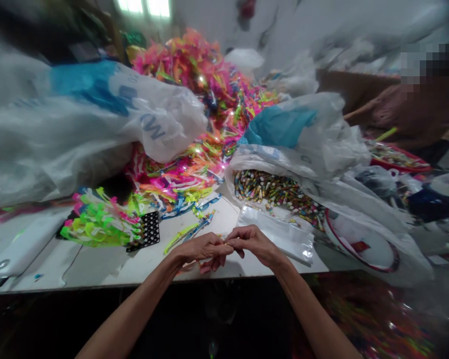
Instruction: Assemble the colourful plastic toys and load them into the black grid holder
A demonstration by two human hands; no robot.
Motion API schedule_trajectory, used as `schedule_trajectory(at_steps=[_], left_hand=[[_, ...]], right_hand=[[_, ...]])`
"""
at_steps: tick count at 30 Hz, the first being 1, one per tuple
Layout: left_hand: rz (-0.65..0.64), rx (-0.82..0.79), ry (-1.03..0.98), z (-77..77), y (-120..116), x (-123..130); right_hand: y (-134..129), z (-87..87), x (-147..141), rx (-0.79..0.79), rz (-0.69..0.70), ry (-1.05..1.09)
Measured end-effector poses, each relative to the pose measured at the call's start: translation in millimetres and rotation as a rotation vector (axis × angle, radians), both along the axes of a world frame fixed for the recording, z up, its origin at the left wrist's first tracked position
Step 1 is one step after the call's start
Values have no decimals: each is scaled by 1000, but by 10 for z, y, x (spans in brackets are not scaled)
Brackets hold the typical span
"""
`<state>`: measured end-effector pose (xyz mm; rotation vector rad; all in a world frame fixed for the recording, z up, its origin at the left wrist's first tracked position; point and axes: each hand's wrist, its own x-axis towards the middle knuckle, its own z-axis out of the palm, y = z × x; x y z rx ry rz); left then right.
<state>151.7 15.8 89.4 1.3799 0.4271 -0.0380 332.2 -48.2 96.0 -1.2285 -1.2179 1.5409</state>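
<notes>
You are bringing your left hand (pixel 201 249) and your right hand (pixel 251 243) together at the front edge of the white table (pixel 97 264), fingertips touching. Both hands are pinching something very small between them; I cannot tell what it is. Just behind your hands, a clear flat packet (pixel 280 234) is lying on the table. Behind that packet, an open plastic bag (pixel 277 192) is showing many small coloured pieces. Left of your hands, a black grid tray (pixel 147 229) is sitting beside a green and pink bundle (pixel 97 222). Farther behind, a big white sack (pixel 78 124) is showing blue printed letters, too blurred to read.
</notes>
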Motion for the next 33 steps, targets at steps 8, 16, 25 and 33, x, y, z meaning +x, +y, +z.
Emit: schedule_trajectory(at_steps=[8, 16, 25, 33], left_hand=[[-2, 58, 83, -56, 9, -8], [187, 554, 99, 61, 123, -28], [79, 852, 251, 12, 317, -35], [351, 1308, 481, -112, 730, 65]], right_hand=[[-42, -18, -8, -12, -7, -59], [34, -88, -10, 27, -167, -55], [216, -285, 70, 61, -178, -238], [607, -203, 1346, -53, -599, -1261]])
